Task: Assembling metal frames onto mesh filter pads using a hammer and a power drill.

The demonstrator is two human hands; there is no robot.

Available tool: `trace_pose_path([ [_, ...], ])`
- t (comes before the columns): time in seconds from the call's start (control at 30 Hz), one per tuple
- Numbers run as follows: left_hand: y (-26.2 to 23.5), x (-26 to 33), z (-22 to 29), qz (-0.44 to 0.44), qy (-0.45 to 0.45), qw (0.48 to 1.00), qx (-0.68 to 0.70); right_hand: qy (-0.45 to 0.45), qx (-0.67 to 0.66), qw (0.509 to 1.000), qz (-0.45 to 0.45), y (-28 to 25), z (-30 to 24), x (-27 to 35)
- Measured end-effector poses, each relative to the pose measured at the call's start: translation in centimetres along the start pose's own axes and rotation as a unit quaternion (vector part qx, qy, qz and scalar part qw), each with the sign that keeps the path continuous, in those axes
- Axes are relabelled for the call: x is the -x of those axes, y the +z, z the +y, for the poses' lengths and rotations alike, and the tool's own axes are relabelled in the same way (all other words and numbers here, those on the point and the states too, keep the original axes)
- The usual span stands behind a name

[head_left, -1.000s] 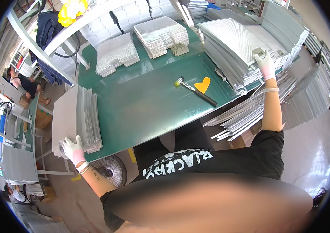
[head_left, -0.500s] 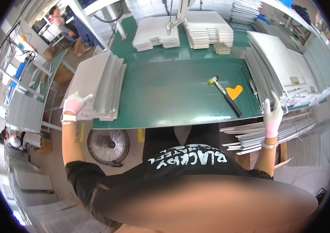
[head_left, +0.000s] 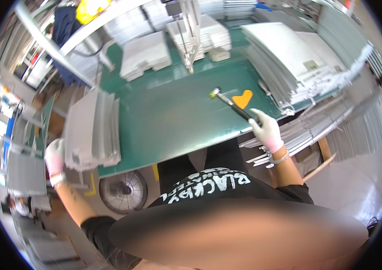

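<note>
My left hand (head_left: 55, 156), in a white and pink glove, is at the outer left edge of a stack of thin pale panels (head_left: 83, 128). Its fingers are blurred against that edge, so I cannot tell whether they grip a panel. Over the table's front edge, my gloved right hand (head_left: 267, 131) has its fingers apart, with thumb and forefinger around the handle end of a hammer (head_left: 231, 104); no grip on it shows. The hammer lies on the green tabletop (head_left: 164, 117), beside a yellow plastic scraper (head_left: 242, 99).
A screwdriver (head_left: 265, 87) lies beside a tall panel stack (head_left: 285, 49) on the right. Notched panel stacks (head_left: 145, 54) stand at the back, near a hanging metal tool (head_left: 190, 49). Below the table are a floor fan (head_left: 123, 191) and long strips (head_left: 290, 141).
The view has turned and shifted. My right hand has moved left, from beside the right stack to the hammer's handle end. My left hand has gone to the outer side of the left stack.
</note>
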State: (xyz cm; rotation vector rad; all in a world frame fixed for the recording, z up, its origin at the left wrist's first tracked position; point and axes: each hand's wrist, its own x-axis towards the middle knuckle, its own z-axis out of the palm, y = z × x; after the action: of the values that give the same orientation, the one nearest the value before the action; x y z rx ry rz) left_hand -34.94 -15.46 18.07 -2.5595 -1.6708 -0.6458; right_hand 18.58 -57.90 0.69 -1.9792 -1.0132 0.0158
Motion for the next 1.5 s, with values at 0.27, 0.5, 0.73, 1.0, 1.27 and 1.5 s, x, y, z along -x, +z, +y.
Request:
trace_pose_path([
  [0.27,1.8,8.8,17.1,0.264,0.351,0.885,-0.153,0.015,-0.077,0.997,-0.011,2.2,-1.5,0.8],
  [0.5,19.2,16.3,31.7,-0.217,0.418,0.882,-0.01,-0.212,-0.073,0.965,-0.136,14.5,-5.0,-5.9],
  [0.73,22.2,8.8,31.0,-0.223,0.391,0.88,0.155,-0.238,0.204,0.914,-0.258,21.0,-2.2,-9.7],
  [1.0,31.8,-20.3,23.1,0.207,0.211,0.944,0.145,-0.236,-0.013,0.957,-0.169,25.2,-6.4,-25.9],
  [1.27,35.8,-31.4,20.6,-0.093,-0.066,0.992,0.058,-0.002,0.039,0.977,-0.212,33.5,-8.9,-38.7],
  [1.5,33.0,-31.3,22.7,-0.071,-0.03,0.991,-0.106,0.065,0.182,0.949,-0.25,32.7,-14.0,-39.0],
])
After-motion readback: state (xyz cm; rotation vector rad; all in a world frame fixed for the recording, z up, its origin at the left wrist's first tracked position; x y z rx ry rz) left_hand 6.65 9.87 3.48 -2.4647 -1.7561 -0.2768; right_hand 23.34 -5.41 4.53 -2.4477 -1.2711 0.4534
